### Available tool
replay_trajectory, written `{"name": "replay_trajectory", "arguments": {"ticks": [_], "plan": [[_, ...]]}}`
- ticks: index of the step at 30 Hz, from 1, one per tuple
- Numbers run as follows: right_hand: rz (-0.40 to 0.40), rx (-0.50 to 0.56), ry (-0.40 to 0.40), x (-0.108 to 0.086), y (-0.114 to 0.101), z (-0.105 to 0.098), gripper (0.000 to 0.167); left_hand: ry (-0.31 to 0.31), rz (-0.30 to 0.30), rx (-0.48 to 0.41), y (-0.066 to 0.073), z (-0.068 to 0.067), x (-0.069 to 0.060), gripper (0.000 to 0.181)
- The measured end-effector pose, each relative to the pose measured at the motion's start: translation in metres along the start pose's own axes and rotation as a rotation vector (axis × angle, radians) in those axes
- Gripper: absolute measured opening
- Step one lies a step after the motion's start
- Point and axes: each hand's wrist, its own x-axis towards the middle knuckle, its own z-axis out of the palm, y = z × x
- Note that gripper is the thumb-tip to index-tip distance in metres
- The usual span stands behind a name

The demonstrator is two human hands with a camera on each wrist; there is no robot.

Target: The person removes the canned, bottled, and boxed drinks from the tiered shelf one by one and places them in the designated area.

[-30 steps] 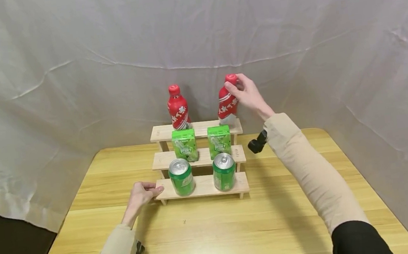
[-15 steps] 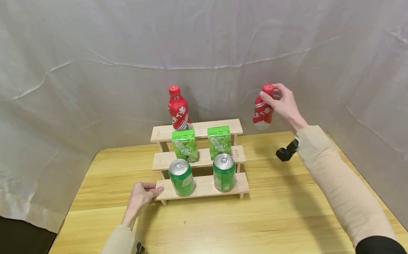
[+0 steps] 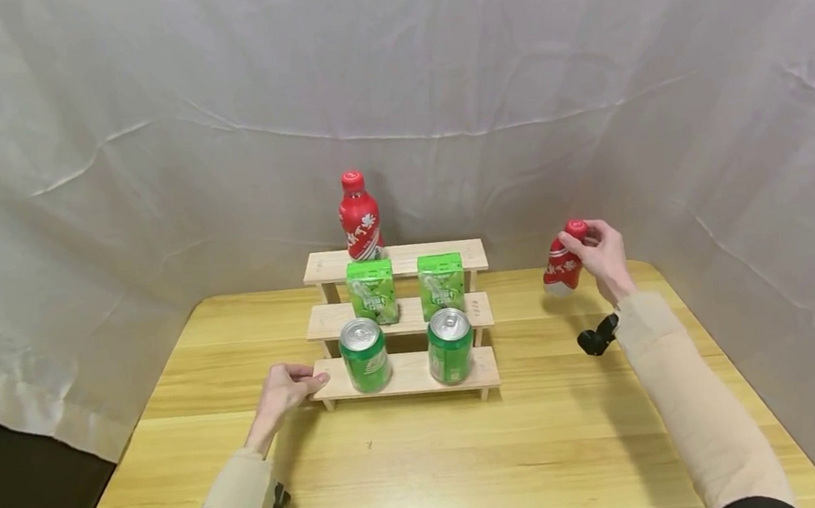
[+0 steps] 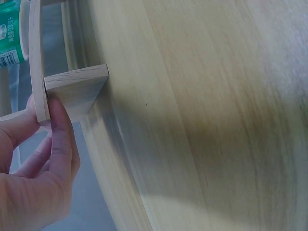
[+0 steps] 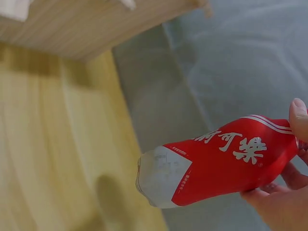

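My right hand [image 3: 607,256] holds a red bottle [image 3: 561,264] by its neck, right of the wooden tiered rack [image 3: 413,371]. In the right wrist view the bottle [image 5: 226,163] hangs tilted, its pale base apart from the table. With thumb and fingers, my left hand [image 3: 282,396] pinches the left end of the rack's lowest shelf; the left wrist view shows the thumb on one face of the board [image 4: 39,67] and fingers on the other. Another red bottle [image 3: 360,222] stands on the top shelf at left.
Two green drink cartons [image 3: 373,293] [image 3: 441,285] stand on the middle shelf. Two green cans [image 3: 365,358] [image 3: 452,348] are on the lowest one. Pale cloth [image 3: 388,80] hangs behind and beside the wooden table [image 3: 432,469].
My right hand has lifted the red bottle off the right side of the top shelf, carried it to the right and lowered it. The left hand keeps its place on the rack.
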Motion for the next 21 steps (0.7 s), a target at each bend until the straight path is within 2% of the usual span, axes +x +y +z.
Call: {"name": "replay_trajectory", "arguments": {"ticks": [9,21], "plan": [[0.06,-0.041,-0.032,0.001,0.032,-0.002,0.061,-0.003,-0.01,-0.011,0.0,0.001,0.001,0.049],[0.062,-0.067,-0.061,0.0,0.044,-0.001,0.061,-0.01,0.001,-0.022,0.001,0.0,-0.002,0.048]]}}
